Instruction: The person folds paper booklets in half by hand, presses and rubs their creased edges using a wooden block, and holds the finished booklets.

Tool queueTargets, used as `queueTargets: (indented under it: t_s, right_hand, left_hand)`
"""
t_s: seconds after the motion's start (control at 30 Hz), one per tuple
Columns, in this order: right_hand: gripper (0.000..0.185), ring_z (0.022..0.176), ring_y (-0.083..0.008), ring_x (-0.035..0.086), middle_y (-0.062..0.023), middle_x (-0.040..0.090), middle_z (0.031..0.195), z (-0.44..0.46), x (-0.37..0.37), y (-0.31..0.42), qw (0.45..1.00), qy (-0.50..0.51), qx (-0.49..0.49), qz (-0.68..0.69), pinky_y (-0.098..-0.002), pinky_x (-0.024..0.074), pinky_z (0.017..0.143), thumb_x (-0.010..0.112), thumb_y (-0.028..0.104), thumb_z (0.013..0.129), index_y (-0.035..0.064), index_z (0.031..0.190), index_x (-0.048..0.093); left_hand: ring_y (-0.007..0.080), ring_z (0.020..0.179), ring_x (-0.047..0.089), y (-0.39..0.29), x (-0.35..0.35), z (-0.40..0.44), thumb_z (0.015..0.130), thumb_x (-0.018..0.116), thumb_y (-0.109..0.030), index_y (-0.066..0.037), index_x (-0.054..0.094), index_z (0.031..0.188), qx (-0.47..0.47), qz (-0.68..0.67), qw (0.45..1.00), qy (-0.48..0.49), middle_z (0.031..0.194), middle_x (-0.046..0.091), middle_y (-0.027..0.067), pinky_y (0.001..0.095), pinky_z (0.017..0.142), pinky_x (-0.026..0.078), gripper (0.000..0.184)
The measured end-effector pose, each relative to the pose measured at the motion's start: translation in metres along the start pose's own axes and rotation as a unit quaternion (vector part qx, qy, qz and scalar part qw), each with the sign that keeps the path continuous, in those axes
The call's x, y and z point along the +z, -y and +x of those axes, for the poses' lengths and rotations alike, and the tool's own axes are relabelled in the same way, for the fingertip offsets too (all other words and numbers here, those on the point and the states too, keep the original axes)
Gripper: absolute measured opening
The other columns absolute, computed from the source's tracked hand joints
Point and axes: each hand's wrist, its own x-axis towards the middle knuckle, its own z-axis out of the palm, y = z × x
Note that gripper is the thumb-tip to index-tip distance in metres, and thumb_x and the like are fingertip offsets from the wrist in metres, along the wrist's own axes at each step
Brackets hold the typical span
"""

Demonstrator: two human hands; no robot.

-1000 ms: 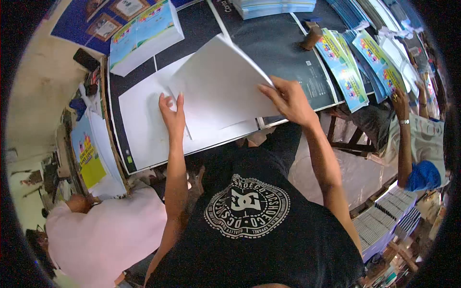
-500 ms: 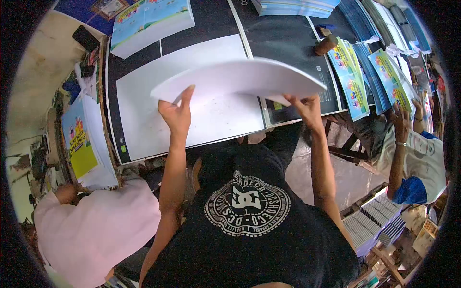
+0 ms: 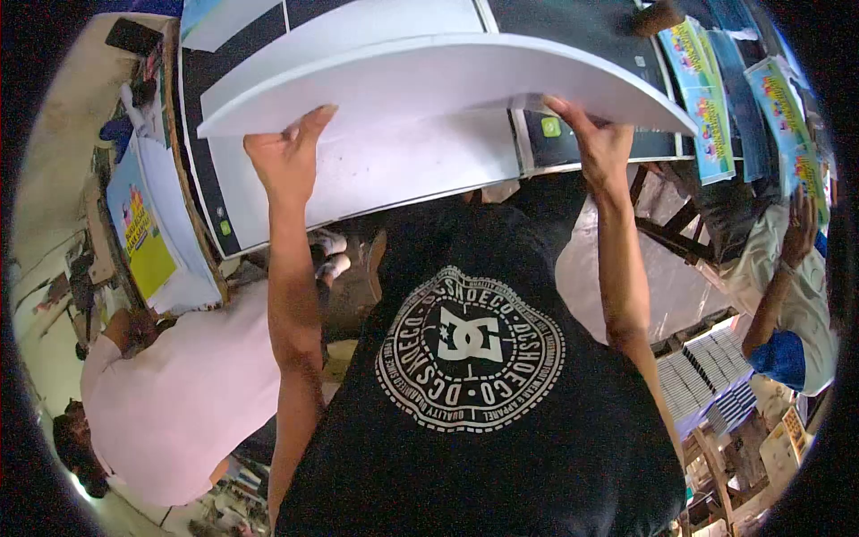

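A thick stack of white paper sheets is held up in front of me, bowed along its far edge. My left hand grips its near left part, thumb on the side facing me and fingers hidden behind. On the right, my right hand pinches the stack the same way, its thumb pointing up and left. Beneath the stack lies a large white sheet on the black-topped table.
Left of the table are printed booklets and a person in a pink shirt. To the right lie printed cover strips, near another person's hand. Bundled stacks sit low at right. A brown block rests on the table.
Both hands have spread apart and risen in view with the paper stack, which looks closer and larger. My view has shifted and tilted, moving the table upward in frame.
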Motion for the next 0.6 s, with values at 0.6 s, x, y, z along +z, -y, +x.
queueTargets:
  t_s: [0.6]
  right_hand:
    - [0.021, 0.083, -0.0127, 0.066, -0.0059, 0.072, 0.087, -0.004, 0.0, -0.055, 0.998, 0.025, -0.04, -0.047, -0.0284, 0.0528, 0.077, 0.078, 0.017, 0.085, -0.0016, 0.094, 0.073]
  left_hand:
    - [0.0122, 0.08, 0.062, 0.051, 0.013, -0.026, 0.081, 0.082, -0.008, 0.008, 0.07, 0.091, -0.048, 0.025, 0.998, 0.021, 0.087, 0.069, 0.0071, 0.0282, 0.078, 0.052, 0.022]
